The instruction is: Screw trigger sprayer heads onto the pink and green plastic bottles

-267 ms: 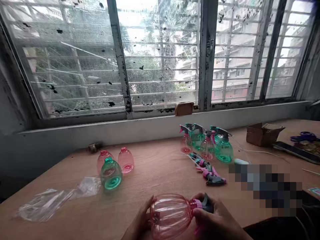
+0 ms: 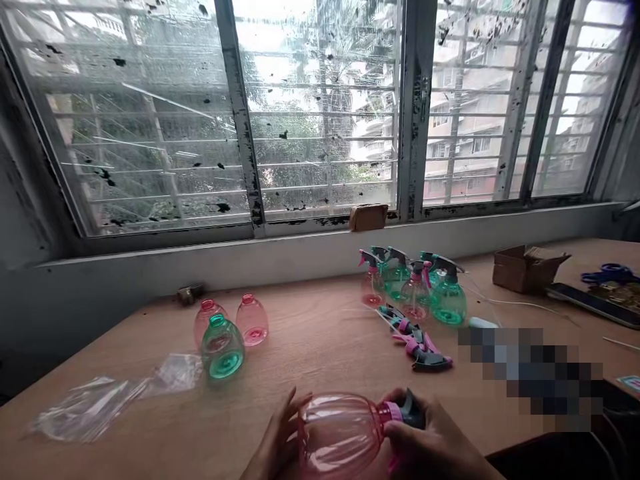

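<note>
A pink see-through spray bottle point(image 2: 340, 433) lies on its side between my hands, its base to the left. My right hand point(image 2: 433, 433) is closed around the neck, where a pink collar meets the dark grey trigger head point(image 2: 413, 410). At the base, my left hand point(image 2: 277, 437) cups the bottle loosely; its index finger is raised and its other fingers rest against the plastic. Beyond my hands are several loose pink-and-grey trigger heads point(image 2: 431, 362) with tubes. On the left stand a green bottle point(image 2: 223, 350) and two pink bottles point(image 2: 253, 321), all without heads.
Several finished-looking green and pink spray bottles point(image 2: 449, 300) stand at the back right. Clear plastic bags point(image 2: 93, 410) lie at the left. A small cardboard box point(image 2: 523, 270), purple scissors point(image 2: 613, 272) and a dark tray point(image 2: 595, 305) are at the far right. A blurred patch covers something at right.
My left hand has loosened and shifted slightly on the bottle's base, its index finger lifting away. The bottle has turned or moved a little; my right hand still grips the neck.
</note>
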`<state>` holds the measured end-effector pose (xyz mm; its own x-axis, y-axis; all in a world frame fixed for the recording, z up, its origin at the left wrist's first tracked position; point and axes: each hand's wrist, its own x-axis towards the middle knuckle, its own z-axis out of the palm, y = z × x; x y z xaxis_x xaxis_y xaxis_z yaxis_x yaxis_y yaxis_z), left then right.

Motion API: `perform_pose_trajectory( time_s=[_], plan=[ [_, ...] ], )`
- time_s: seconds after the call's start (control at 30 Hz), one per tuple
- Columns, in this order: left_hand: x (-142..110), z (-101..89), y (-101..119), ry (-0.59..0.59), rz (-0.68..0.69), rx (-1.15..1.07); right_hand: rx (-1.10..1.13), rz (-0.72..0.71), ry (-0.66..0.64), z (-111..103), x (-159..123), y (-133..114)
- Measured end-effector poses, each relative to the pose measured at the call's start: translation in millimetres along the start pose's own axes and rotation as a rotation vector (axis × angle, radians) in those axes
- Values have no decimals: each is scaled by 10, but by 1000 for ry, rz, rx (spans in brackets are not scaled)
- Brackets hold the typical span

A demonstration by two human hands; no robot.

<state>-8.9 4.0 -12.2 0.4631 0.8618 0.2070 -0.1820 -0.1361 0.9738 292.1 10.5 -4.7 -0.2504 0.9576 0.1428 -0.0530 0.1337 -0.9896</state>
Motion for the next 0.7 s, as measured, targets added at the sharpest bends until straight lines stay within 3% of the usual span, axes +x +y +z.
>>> perform_pose_trajectory(
  time_s=[0.17,0.37,0.47,0.57,0.7],
  plan=[
    [62,-36,-5,39,-105,-23,-77,-19,17,-11,5,12],
    [21,-20,92,-26,22,37,-56,-10,6,-5,7,13],
    [26,-62,-33,19,17,22,-29,-8,36,5,3,-19],
    [68,-124,-221,123,-96,-84,13,21,44,20,0,-37],
    [119,-171,-384,140,-196,-155,30,37,39,28,-3,-34]
  ],
)
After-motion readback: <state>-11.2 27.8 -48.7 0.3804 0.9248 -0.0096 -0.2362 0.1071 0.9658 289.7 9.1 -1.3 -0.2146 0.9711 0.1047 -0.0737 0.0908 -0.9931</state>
